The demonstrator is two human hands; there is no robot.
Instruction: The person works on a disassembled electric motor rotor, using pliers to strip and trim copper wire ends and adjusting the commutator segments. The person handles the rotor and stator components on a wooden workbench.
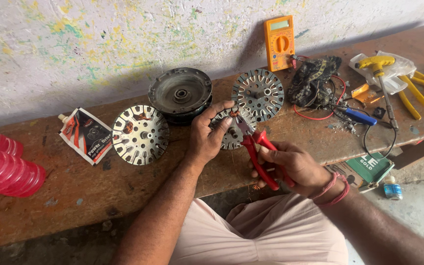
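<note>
2 hands are at work at the worktop [99, 191] edge: the left hand [207, 135] is clamped over a slotted stator disc [231, 130] held upright on the worktop, and the right hand [293, 164] is closed around red-handled pliers [256, 147], whose tip is at the copper winding. The disc is best held steady, with the winding gripped squarely and little force applied.

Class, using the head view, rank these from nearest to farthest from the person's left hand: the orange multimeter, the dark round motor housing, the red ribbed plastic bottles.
1. Dark round motor housing, just behind the left hand.
2. Orange multimeter, back right, against the wall.
3. Red ribbed plastic bottles, far left edge.
</note>
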